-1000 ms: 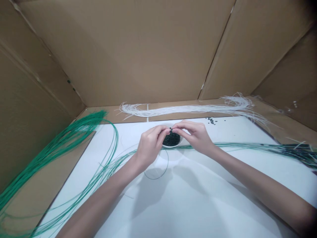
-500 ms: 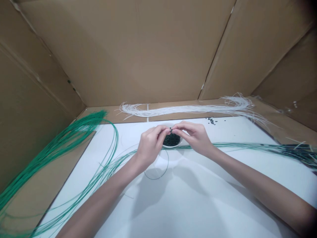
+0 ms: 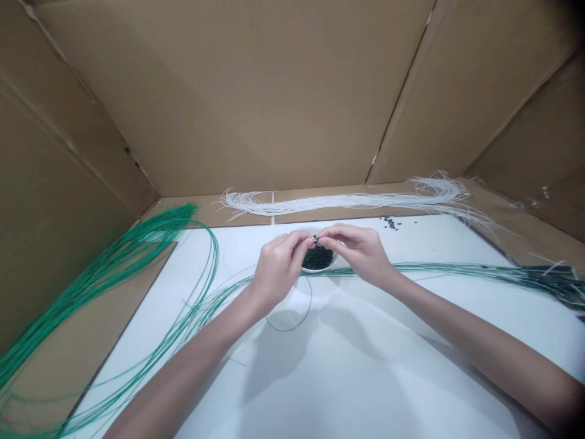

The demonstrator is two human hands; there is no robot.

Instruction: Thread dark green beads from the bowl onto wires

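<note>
My left hand (image 3: 281,259) and my right hand (image 3: 359,247) meet fingertip to fingertip over a white bowl (image 3: 322,271) filled with small black beads (image 3: 317,258). Thumb and forefinger of each hand are pinched together. A tiny dark bead (image 3: 315,239) shows at the right fingertips, close against the left ones. From beneath the left hand a thin green string (image 3: 292,330) hangs in a loop onto the white table; its end at the fingers is hidden.
Long green strings (image 3: 439,268) run across the table (image 3: 356,390) behind my wrists. A thicker green bundle (image 3: 105,262) curves at the left. White strings (image 3: 338,201) lie along the cardboard wall (image 3: 256,110). Several loose beads (image 3: 390,223) are scattered at the back right.
Very little differs. Both hands stay pinched over the bowl, with the right fingertips shifted slightly. The hanging string loop has moved a touch to the right.
</note>
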